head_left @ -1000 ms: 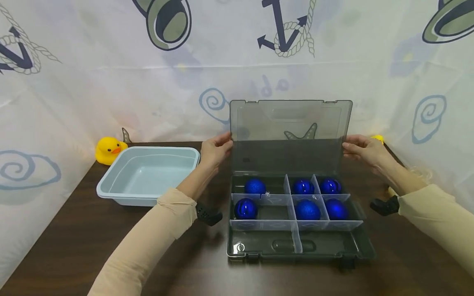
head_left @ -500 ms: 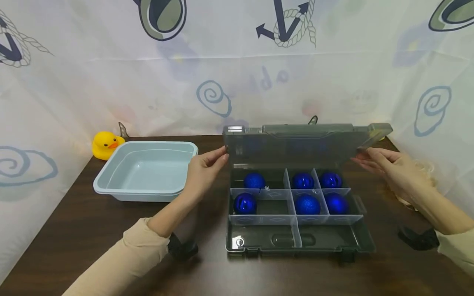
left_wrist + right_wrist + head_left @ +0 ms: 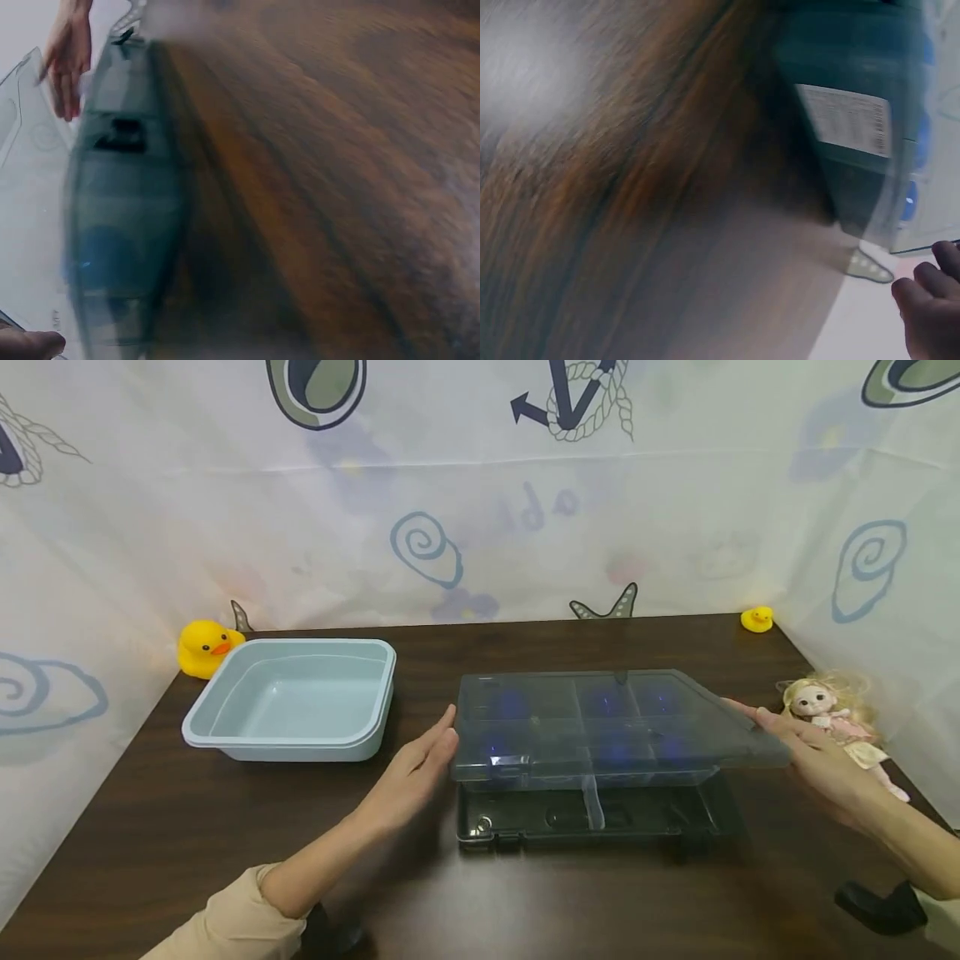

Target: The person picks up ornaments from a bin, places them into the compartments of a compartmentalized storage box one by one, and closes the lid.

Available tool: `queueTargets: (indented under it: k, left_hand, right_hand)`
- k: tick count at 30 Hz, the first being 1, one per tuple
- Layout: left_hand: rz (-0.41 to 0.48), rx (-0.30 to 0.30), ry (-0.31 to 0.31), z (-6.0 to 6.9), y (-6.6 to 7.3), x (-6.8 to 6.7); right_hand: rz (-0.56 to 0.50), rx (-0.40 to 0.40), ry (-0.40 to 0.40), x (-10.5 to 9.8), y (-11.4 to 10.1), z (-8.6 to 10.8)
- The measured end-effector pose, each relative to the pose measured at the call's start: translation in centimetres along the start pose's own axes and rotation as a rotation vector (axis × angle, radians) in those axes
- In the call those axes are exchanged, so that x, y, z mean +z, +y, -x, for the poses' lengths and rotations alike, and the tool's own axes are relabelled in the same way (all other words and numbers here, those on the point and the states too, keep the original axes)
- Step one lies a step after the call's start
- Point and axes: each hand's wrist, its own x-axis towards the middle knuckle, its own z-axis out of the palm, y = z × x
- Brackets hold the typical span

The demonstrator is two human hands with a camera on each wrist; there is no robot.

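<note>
A grey see-through box [image 3: 615,837] sits on the bench [image 3: 600,910] between the two hands, its lid [image 3: 551,735] slanting over it with the front edge raised off the base. The left hand [image 3: 408,777] is at the lid's left edge, its fingers straight and unclenched. The right hand [image 3: 821,764] is at the right edge, its fingers extended, not wrapped round the lid. How firmly either hand bears on the lid cannot be told.

Blue balls [image 3: 910,199] inside show through the lid only as dim patches. Below the lid's front edge a pale divider [image 3: 592,802] stands in the front row. The label [image 3: 847,120] on the box's side is too blurred to read.

Left of the box stands a pale blue tub [image 3: 307,702], partly hiding a large yellow duck [image 3: 204,649]. A doll [image 3: 838,725] lies beyond the right hand, and a small duck [image 3: 757,619] sits at the back corner. The right sleeve [image 3: 943,927] is cut off by the picture's edge.
</note>
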Motion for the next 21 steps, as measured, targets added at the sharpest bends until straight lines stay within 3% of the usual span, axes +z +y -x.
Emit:
queueTargets:
  k: [4, 7, 13, 21]
  left_hand:
    - [-0.072, -0.048, -0.034, -0.6, -1.2, 0.3]
    - [-0.129, -0.08, -0.04, -1.0, -2.1, 0.5]
    - [-0.154, -0.109, -0.025, -1.5, -3.3, 0.9]
    - [-0.153, -0.118, 0.004, -2.0, -3.6, 1.3]
  right_hand:
    - [0.178, 0.044, 0.059, 0.6, 0.4, -0.4]
    - [0.295, 0.052, 0.041, 0.8, 0.8, -0.8]
    - [0.326, -0.003, -0.012, 1.1, 1.9, -1.6]
    - [0.327, -0.099, 0.012, 1.2, 2.9, -2.4]
